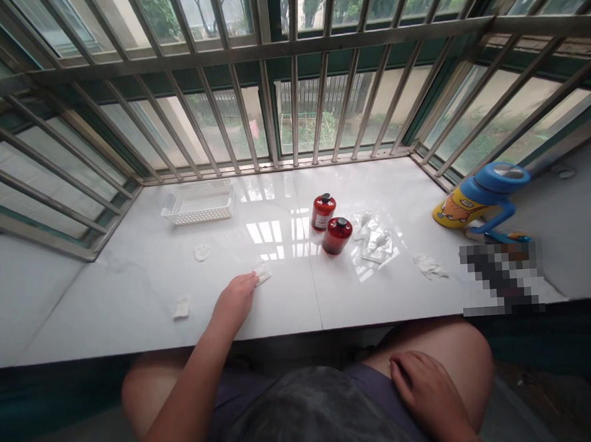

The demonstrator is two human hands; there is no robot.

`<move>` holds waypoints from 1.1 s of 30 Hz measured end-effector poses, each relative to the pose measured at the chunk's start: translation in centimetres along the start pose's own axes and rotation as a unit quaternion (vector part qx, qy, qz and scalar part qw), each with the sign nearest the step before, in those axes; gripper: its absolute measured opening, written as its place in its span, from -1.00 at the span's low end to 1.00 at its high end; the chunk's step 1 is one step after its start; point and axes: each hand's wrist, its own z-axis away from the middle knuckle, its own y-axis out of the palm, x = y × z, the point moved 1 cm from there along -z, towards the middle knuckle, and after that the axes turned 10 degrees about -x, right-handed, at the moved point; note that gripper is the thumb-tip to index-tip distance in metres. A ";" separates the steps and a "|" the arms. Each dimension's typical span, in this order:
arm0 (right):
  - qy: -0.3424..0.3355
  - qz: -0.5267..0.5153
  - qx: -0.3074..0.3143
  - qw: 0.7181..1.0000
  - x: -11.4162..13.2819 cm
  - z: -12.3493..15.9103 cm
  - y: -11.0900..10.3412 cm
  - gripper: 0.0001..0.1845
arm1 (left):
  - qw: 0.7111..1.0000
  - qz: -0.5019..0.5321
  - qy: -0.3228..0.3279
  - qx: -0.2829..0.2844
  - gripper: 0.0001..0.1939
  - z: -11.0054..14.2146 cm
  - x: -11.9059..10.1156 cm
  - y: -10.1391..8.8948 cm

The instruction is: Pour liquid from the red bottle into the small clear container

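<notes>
My left hand (236, 299) reaches over the white tabletop with its fingertips closed on a thin, crumpled white wipe (263, 274). Left of it lie a roundish flat white piece (202, 253) and a small folded white piece (181, 308). My right hand (428, 387) rests on my right thigh, fingers loosely bent, holding nothing I can see. Ahead and to the right stand two red bottles with black caps, the rear one (323, 212) with a pale label, the front one (337, 237) nearer me. Beside them are clear plastic wrappers (376, 244).
At the back left stands a white perforated basket (200, 219). A crumpled white piece (430, 266) lies right of the wrappers. A blue and yellow flask (467, 200) leans outward in view at the right, near a blurred-out dark object (502, 278). Metal bars (265, 49) line the window.
</notes>
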 end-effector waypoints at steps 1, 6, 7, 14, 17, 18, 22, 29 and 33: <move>0.000 0.000 0.001 1.000 0.0 -0.1 0.0 -0.77 | 1.000 0.000 0.004 -0.004 -0.57 -0.1 0.3 0.0; -0.003 0.001 0.005 1.000 0.2 -0.2 -0.2 -0.77 | 0.999 0.012 0.039 -0.012 -0.57 -0.8 0.4 0.5; -0.004 0.002 0.005 1.000 0.3 -0.2 -0.3 -0.77 | 0.999 0.015 0.049 -0.010 -0.56 -1.1 0.1 0.8; -0.008 0.002 0.007 1.000 0.2 -0.2 -0.1 -0.79 | 0.987 0.047 0.155 0.010 -0.57 -4.0 -5.0 4.2; -0.002 0.001 0.014 1.000 0.1 -0.1 -0.1 -0.80 | 0.975 0.054 0.212 0.034 -0.59 -4.8 -9.4 6.1; 0.000 0.001 0.016 1.000 0.1 -0.1 -0.1 -0.81 | 0.970 0.055 0.232 0.043 -0.59 -4.9 -11.0 6.7; 0.006 -0.001 0.020 1.000 0.3 -0.2 -0.2 -0.80 | 0.944 0.057 0.316 0.076 -0.55 -4.7 -17.2 8.8; 0.007 0.004 0.020 1.000 0.5 -0.4 -0.4 -0.79 | 0.943 0.017 0.326 0.063 -0.60 -4.8 -20.8 10.3; 0.005 0.003 0.015 1.000 0.6 -0.4 -0.4 -0.79 | 0.967 -0.028 0.249 0.044 -0.63 -6.3 -16.5 8.9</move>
